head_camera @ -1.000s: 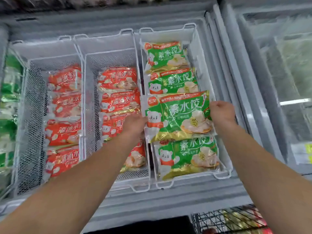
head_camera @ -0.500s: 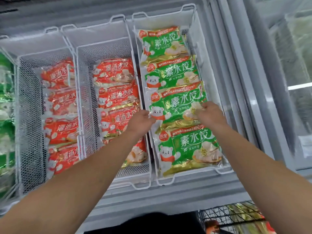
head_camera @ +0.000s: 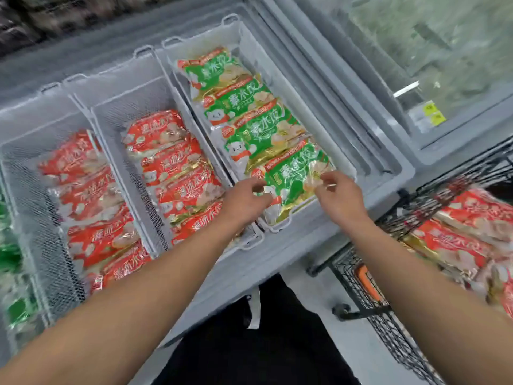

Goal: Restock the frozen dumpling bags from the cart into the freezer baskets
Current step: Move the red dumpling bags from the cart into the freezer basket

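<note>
Several green dumpling bags lie overlapping in the right freezer basket (head_camera: 277, 228). The nearest green bag (head_camera: 291, 173) is at the basket's front end. My left hand (head_camera: 244, 200) hovers at that bag's left edge with loosely curled fingers and holds nothing. My right hand (head_camera: 340, 195) is over the bag's right side, fingertips at the wrapper; no firm grip shows. Red dumpling bags (head_camera: 177, 168) fill the middle basket, and more red bags (head_camera: 83, 190) fill the left one. The black wire cart (head_camera: 416, 207) at the right holds red bags (head_camera: 472, 232).
The grey freezer rim (head_camera: 291, 257) runs between me and the baskets. A neighbouring freezer with a glass lid (head_camera: 444, 51) stands at the upper right. Green packs (head_camera: 11, 257) show at the far left edge. The cart's frame sits close to my right forearm.
Both hands let the third green bag settle into the right basket and drew back over the nearest bag. The view swung right, bringing the cart with red bags into sight.
</note>
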A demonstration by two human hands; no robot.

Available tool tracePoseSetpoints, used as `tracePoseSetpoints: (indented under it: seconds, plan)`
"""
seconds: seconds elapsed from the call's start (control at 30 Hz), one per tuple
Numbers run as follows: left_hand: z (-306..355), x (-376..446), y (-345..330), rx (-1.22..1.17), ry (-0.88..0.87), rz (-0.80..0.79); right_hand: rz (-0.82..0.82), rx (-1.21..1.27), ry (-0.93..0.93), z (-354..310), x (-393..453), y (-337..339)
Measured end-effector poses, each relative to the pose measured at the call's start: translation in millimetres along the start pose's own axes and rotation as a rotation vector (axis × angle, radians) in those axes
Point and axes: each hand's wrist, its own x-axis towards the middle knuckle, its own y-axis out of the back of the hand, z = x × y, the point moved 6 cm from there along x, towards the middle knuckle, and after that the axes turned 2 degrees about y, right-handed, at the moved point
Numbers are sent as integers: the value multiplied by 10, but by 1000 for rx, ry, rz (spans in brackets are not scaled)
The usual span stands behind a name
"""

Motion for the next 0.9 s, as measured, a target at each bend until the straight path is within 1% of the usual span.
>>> tracePoseSetpoints:
  seconds: [0.07,0.17,0.27,0.33,0.47,0.57,0.63,0.77,0.83,0.9]
  plan:
    - [90,-149,-206,43,-66,-40,69,37,-55,265,-354,144]
    - [257,-331,-577,144,-169,-98,139,27,-164,762,-829,326]
    - [443,-499,-1070,206,-236,-177,221,71,-324,1418,-1302,529]
    - [497,-562,-1277,224,-250,-195,227,76,-397,1744,-1529,576]
    - [636,-838,-2034,325,-313,-322,276,86,-569,2521,-2151,708]
    - [667,-1055,-2566,387,-342,-388,264,93,-651,3013,-2526,681]
    - [676,-1169,-2910,471,-364,-437,255,86,-681,3294,-2692,652]
    - [608,-1224,-3443,752,-480,-515,203,56,-635,3659,-2805,547]
    - [510,-1197,-3750,898,-560,-611,144,28,-631,3847,-2863,490]
    - [350,-1112,-3919,1109,-608,-653,76,4,-611,3987,-2893,372]
